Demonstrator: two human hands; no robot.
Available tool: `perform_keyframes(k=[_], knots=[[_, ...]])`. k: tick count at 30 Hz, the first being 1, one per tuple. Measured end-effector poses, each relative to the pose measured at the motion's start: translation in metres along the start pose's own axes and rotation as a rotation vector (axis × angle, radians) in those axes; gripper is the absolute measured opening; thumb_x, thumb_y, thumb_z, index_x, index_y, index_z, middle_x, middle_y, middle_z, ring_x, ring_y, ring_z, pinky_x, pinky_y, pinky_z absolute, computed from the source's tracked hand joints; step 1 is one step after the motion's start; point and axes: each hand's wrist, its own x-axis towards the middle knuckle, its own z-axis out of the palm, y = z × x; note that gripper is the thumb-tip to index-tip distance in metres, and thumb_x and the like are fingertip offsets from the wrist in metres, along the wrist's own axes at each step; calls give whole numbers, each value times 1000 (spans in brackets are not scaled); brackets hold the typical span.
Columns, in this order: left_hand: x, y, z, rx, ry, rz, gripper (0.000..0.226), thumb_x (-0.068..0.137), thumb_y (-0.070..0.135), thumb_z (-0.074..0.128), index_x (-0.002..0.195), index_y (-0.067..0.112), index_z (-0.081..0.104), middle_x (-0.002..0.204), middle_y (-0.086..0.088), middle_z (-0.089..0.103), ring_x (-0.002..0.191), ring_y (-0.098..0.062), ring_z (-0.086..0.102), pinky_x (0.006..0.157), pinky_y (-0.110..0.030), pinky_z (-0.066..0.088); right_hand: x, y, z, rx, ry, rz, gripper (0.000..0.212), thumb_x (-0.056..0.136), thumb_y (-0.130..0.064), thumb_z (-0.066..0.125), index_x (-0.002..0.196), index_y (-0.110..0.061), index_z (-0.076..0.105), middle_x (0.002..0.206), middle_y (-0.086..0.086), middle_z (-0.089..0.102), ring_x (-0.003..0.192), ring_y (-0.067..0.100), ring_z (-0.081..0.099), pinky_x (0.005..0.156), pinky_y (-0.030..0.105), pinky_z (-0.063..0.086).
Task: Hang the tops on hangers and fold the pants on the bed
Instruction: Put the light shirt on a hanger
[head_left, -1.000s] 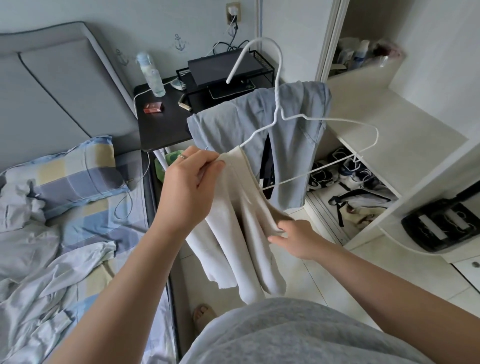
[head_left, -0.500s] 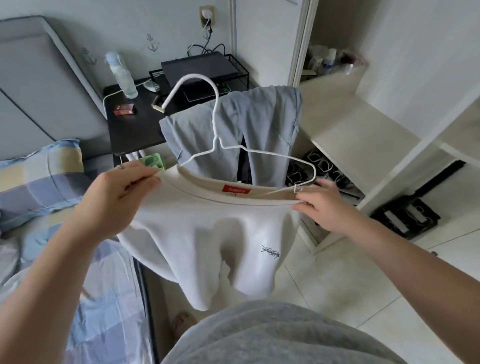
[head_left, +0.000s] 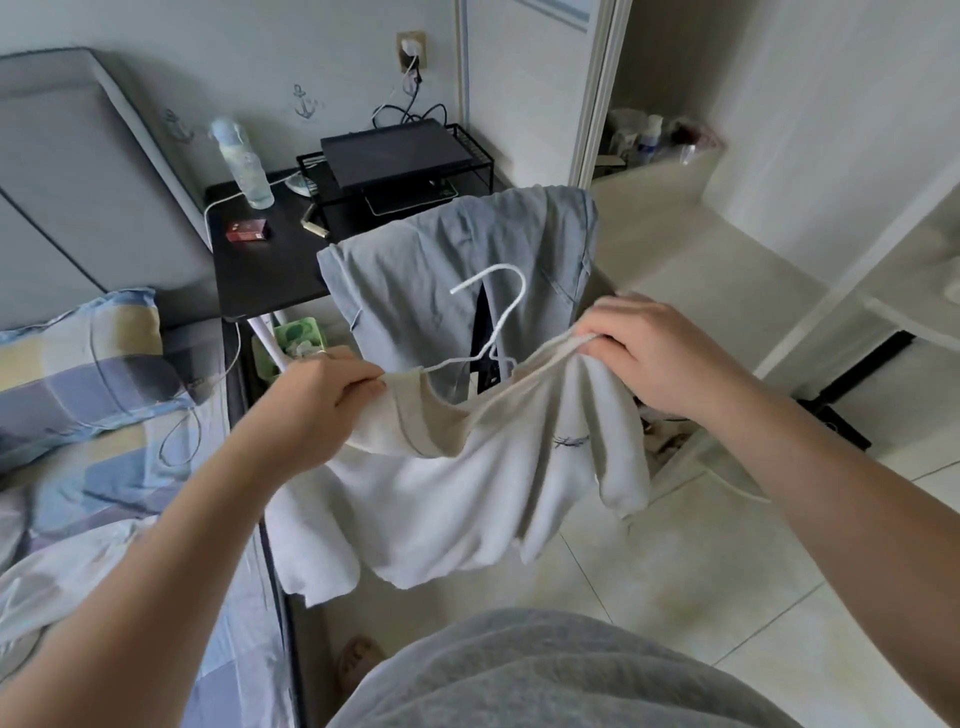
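A cream-white top (head_left: 467, 499) hangs in front of me, held up by both hands at its neckline. My left hand (head_left: 322, 395) pinches the left side of the collar. My right hand (head_left: 654, 353) grips the right side of the collar bunched in its fingers. A white wire hanger (head_left: 498, 317) sits partly inside the top, its hook sticking up above the collar and its arms hidden in the fabric. Behind it, grey-blue pants (head_left: 457, 270) are draped over a chair back. The bed (head_left: 104, 467) with its checked bedding lies at the left.
A black bedside table (head_left: 260, 270) holds a plastic bottle (head_left: 244, 166), a small red box and a black wire rack with a device. An open white wardrobe (head_left: 753, 249) stands at the right, shoes on its floor. Pale floor tiles lie below.
The hanger has sunk lower into the top's neck, only its hook and shoulders showing now. My right hand moved up and gathered the collar's right side; the top hangs more crumpled.
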Motion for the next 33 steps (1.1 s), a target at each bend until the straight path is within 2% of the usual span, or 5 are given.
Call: perform_keyframes(k=[4, 9, 15, 26, 33], knots=[[6, 14, 7, -155, 184, 1, 13, 97, 8, 61, 99, 9, 75, 86, -1, 63, 81, 7, 55, 70, -3, 35, 3, -54, 0, 194, 56, -118, 17, 95, -9, 55, 96, -6, 72, 118, 7, 59, 111, 19, 53, 100, 31, 39], [2, 19, 3, -375, 198, 78, 16, 99, 10, 57, 91, 12, 70, 80, -3, 59, 76, -8, 54, 69, -12, 37, 0, -58, 12, 187, 47, -38, 26, 95, 1, 49, 99, -7, 74, 140, 13, 47, 134, 37, 40, 115, 57, 24], [0, 11, -3, -583, 274, 75, 15, 96, 22, 57, 88, 27, 68, 77, -1, 56, 75, -8, 48, 70, -17, 36, -3, -25, 4, -66, 367, 40, 22, 93, -17, 53, 92, -10, 75, 131, 12, 56, 122, 35, 51, 100, 51, 34], [17, 19, -18, -440, 251, 240, 13, 96, 14, 58, 98, 19, 70, 80, 13, 57, 78, -5, 53, 76, -13, 37, 3, -32, -9, 149, 215, 56, 35, 86, -50, 59, 91, -29, 31, 70, -5, 53, 57, 16, 52, 55, 33, 42], [17, 10, -21, -375, 231, 226, 14, 96, 7, 64, 103, 17, 72, 88, 6, 61, 84, -8, 58, 79, -14, 41, 16, -33, -8, 312, 122, 128, 25, 100, -29, 57, 123, -27, 65, 50, -6, 40, 45, 11, 35, 49, 29, 32]])
